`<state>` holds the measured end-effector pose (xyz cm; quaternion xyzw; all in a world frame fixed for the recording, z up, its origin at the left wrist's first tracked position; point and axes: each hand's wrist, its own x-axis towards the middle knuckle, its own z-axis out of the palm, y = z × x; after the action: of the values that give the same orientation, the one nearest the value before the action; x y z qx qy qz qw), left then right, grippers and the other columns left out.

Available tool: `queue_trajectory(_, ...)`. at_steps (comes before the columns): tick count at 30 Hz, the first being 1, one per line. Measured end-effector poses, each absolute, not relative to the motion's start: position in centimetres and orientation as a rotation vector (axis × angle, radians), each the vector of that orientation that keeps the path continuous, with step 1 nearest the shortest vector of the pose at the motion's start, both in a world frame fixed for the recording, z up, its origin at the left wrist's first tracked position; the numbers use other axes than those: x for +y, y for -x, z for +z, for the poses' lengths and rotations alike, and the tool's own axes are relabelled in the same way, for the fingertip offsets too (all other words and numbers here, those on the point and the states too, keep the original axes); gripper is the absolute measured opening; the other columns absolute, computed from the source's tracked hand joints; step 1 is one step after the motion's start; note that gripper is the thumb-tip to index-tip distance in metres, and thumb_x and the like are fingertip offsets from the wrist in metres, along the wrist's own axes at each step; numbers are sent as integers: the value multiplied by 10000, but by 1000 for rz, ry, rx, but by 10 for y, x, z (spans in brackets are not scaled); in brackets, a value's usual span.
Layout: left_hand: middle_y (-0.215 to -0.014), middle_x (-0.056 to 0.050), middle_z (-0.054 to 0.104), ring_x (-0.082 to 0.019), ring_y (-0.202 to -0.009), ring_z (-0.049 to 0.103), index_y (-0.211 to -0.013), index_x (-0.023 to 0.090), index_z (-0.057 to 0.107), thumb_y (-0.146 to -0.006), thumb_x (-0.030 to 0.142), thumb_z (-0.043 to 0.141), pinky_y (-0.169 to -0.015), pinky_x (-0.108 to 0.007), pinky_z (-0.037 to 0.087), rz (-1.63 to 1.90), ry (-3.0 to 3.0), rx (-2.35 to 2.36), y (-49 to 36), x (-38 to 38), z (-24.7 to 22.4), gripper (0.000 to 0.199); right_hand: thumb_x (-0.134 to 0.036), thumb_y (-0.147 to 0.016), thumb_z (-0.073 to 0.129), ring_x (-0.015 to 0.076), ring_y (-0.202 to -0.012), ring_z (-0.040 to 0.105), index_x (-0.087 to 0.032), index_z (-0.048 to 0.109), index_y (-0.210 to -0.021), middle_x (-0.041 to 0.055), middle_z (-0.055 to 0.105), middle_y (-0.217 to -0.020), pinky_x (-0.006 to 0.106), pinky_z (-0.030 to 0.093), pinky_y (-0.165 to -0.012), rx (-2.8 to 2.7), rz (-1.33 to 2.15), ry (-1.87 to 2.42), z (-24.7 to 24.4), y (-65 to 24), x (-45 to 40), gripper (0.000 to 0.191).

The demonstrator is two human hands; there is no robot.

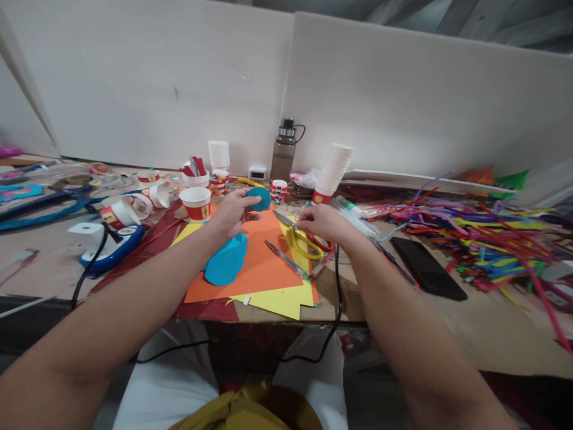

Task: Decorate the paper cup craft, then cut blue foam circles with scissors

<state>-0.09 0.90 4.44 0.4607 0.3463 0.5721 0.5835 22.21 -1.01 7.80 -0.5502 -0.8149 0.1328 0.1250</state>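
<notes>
Disc (261, 199): blue and round, held up over the far part of an orange sheet (264, 242), to the left of the right hand (319, 220) and apart from it.
Left hand (239, 209): pinches the disc's near edge between thumb and fingers.
Right hand: fingers drawn together beside yellow-handled scissors (317, 251); whether they grip anything cannot be told.
Orange sheet: bears a larger blue piece (225, 263) below the left hand and a pen (283, 258).
Tabletop: paper cup (196, 206) at left, bottle (283, 152) behind, phone (425, 269) and colored stems (492, 239) at right.
</notes>
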Motion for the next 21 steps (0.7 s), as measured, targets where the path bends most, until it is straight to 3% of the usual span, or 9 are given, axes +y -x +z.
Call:
queue_trajectory(3, -814, -55, 705, -139, -698, 667, -862, 125, 633, -673, 156, 708, -538, -223, 499, 1356, -1035, 798, 1, 11, 43, 206, -381, -794, 632, 104, -596, 593, -156, 705, -848, 24, 698, -741, 209, 433, -578, -2388, 1096, 1142, 96, -226, -24, 243)
queue_trajectory(6, -814, -65, 710, -142, -713, 672, -851, 116, 628, -692, 135, 700, -611, -254, 530, 1364, -1018, 807, 1, 15, 40, 175, -448, -725, 709, 92, -625, 597, -159, 711, -969, 42, 719, -816, 212, 455, -624, -2516, 1302, 943, 103, -231, -26, 379)
queue_trajectory(9, -817, -66, 708, -148, -737, 679, -845, 112, 620, -726, 121, 683, -687, -292, 557, 1359, -1004, 805, 1, 17, 38, 134, -437, -854, 568, 120, -747, 632, -182, 694, -1004, 50, 722, -912, 225, 462, -688, -2530, 864, 1281, 93, -235, -15, 322)
queue_trajectory(12, -803, -58, 697, -149, -731, 680, -861, 115, 616, -777, 170, 673, -696, -305, 567, 1373, -995, 779, 2, 19, 36, 116, -374, -769, 682, 204, -851, 646, -148, 667, -998, 109, 710, -958, 265, 452, -712, -2554, 176, 1777, 78, -234, -5, 322)
queue_trajectory(14, -798, -56, 695, -149, -726, 681, -873, 122, 614, -792, 212, 676, -677, -300, 569, 1390, -999, 765, 3, 20, 34, 136, -371, -737, 707, 247, -915, 650, -137, 638, -1048, 142, 696, -1035, 279, 454, -722, -2635, 114, 1895, 72, -228, -5, 395)
queue_trajectory(18, -799, -41, 696, -151, -722, 680, -881, 145, 617, -756, 250, 719, -630, -281, 566, 1406, -1030, 752, 5, 20, 33, 192, -201, -779, 616, 273, -987, 649, -114, 593, -1119, 172, 681, -1101, 277, 451, -740, -2647, 110, 1907, 69, -217, -13, 352)
queue_trajectory(21, -804, -22, 688, -146, -724, 670, -886, 160, 625, -719, 267, 749, -579, -260, 556, 1409, -1067, 717, 5, 18, 34, 233, -222, -795, 587, 271, -958, 660, -107, 530, -1211, 182, 681, -1105, 277, 455, -720, -2592, 112, 1886, 67, -215, -13, 436)
